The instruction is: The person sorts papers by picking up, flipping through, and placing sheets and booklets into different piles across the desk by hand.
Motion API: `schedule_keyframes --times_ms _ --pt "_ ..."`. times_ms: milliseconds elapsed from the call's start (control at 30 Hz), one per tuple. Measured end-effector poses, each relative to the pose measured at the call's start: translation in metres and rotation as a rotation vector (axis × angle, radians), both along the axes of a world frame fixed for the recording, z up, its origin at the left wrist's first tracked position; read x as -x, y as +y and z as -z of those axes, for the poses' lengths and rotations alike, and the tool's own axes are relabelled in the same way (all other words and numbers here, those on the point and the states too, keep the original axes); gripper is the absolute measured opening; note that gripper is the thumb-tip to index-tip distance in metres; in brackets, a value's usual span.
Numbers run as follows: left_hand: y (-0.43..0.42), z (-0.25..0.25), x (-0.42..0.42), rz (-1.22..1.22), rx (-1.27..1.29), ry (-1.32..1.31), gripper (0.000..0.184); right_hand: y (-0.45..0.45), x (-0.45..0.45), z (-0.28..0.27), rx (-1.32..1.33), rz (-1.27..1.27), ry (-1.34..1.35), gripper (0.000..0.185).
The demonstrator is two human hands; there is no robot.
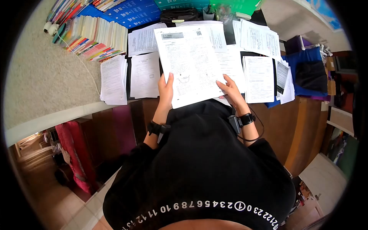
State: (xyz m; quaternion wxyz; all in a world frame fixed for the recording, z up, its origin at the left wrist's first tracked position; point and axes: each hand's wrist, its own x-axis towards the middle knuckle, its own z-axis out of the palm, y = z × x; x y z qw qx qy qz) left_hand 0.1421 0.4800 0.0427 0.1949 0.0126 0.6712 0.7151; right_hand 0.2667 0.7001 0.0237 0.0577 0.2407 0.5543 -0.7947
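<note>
A white printed sheet (pixel 189 63), perhaps a small stack, is held up between my hands. It carries dense text, a grey header box, a square code at the top right and a small drawing low on the left. My left hand (pixel 166 90) grips its lower left edge, thumb on the front. At the lower right edge, my right hand (pixel 231 91) holds it with the thumb over the page; its other fingers are partly hidden. Behind the sheet lie more printed papers (pixel 230 63), partly covered by it.
Paper stacks lie left (pixel 144 74) and right (pixel 259 78) on the desk. A row of books (pixel 96 36) and blue file boxes (pixel 132 13) stand at the back left. A black pouch (pixel 179 16) sits at the back. A white cable (pixel 82 63) crosses the left surface.
</note>
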Motion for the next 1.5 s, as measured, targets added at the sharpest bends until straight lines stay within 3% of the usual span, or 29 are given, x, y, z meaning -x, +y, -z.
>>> schedule_keyframes --times_ms 133,300,367,500,567,600,633,700,767,800,867,1033,1167,1300,1400,1500 --pt "-0.003 0.016 -0.003 0.002 -0.103 -0.178 0.035 0.001 -0.009 0.007 0.051 -0.036 -0.042 0.043" --pt "-0.056 0.070 -0.012 0.380 0.211 -0.436 0.036 0.002 -0.029 0.033 0.031 -0.046 -0.203 0.041" --pt "-0.062 0.063 -0.026 0.387 0.191 -0.514 0.030 0.006 -0.041 0.040 0.020 -0.037 -0.239 0.041" --pt "-0.085 0.099 -0.037 0.352 0.340 -0.529 0.029 0.012 -0.061 0.056 0.040 0.147 -0.332 0.041" --pt "-0.083 0.102 -0.038 0.332 0.403 -0.474 0.028 0.021 -0.071 0.062 0.067 0.135 -0.209 0.041" --pt "-0.087 0.112 -0.041 0.358 0.332 -0.345 0.026 0.019 -0.075 0.057 0.024 0.191 -0.258 0.041" --pt "-0.090 0.126 -0.038 0.456 0.439 -0.251 0.024 0.021 -0.072 0.052 -0.034 0.253 -0.281 0.040" --pt "-0.088 0.155 -0.035 0.459 0.393 -0.304 0.026 0.029 -0.071 0.069 -0.054 0.474 -0.236 0.038" --pt "-0.066 0.134 -0.025 0.465 0.403 -0.494 0.028 0.050 -0.055 0.031 -0.046 0.448 -0.160 0.037" --pt "-0.064 0.131 -0.021 0.467 0.323 -0.546 0.027 0.058 -0.043 0.010 -0.102 0.558 -0.099 0.037" --pt "-0.054 0.120 -0.011 0.515 0.343 -0.380 0.025 0.068 -0.022 -0.025 -0.196 0.773 0.013 0.035" --pt "-0.060 0.119 0.002 0.438 0.289 -0.295 0.026 0.109 0.036 -0.129 -0.317 0.971 0.543 0.033" --pt "-0.081 0.121 0.006 0.396 0.327 -0.232 0.025 0.135 0.104 -0.194 -0.463 0.974 0.799 0.030" --pt "-0.104 0.113 0.008 0.298 0.255 -0.256 0.026 0.158 0.216 -0.235 -0.365 0.991 0.970 0.031" --pt "-0.122 0.107 0.015 0.234 0.265 -0.246 0.025 0.173 0.309 -0.258 -0.306 0.934 0.895 0.034" --pt "-0.148 0.110 0.019 0.184 0.292 -0.212 0.024 0.188 0.389 -0.238 -0.210 0.945 0.705 0.036"
